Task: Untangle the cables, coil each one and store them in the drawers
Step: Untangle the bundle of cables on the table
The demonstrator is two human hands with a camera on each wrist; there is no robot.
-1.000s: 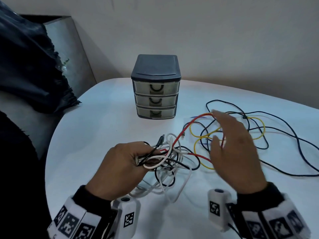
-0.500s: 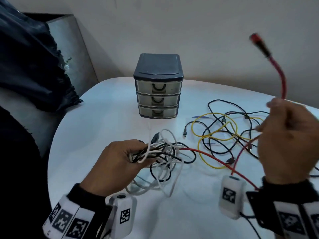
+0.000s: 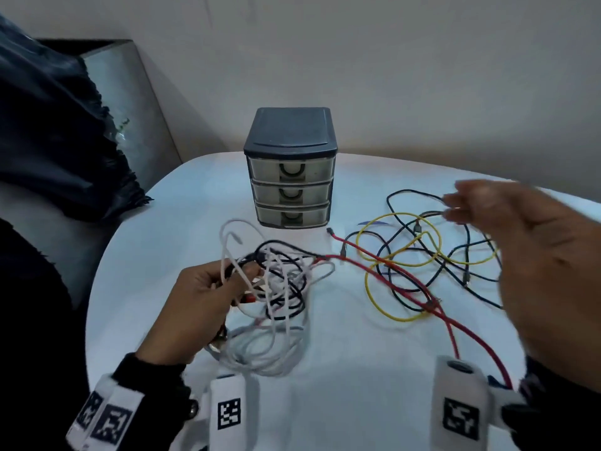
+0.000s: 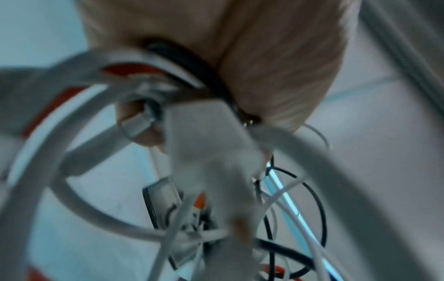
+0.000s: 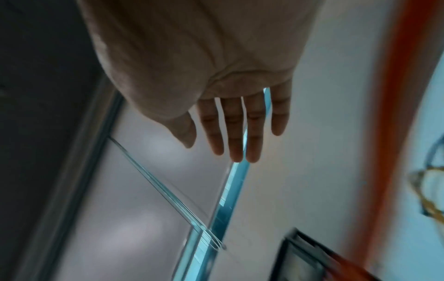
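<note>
My left hand (image 3: 208,294) grips a tangled bundle of white, black and red cables (image 3: 276,288) just above the white table (image 3: 162,255); up close the left wrist view shows white cable loops (image 4: 96,209) and plugs spilling from my fist. A red cable (image 3: 406,284) lies across the table from that bundle toward my right wrist. Beyond it lie a yellow cable (image 3: 383,252) and dark cables (image 3: 406,203) in a loose tangle. My right hand (image 3: 520,242) hovers over them, blurred, fingers (image 5: 235,133) straight and spread, holding nothing. A small three-drawer unit (image 3: 291,167) stands behind, all drawers closed.
A grey chair back (image 3: 130,102) with dark cloth (image 3: 48,125) draped on it stands left of the table. A plain wall (image 3: 390,76) runs behind the drawer unit. The table's rounded edge (image 3: 97,288) curves near my left arm.
My right hand let go of the red cable it had lifted; the cable dropped flat on the table. That hand is now spread out over the tangle. The left hand keeps its bundle.
</note>
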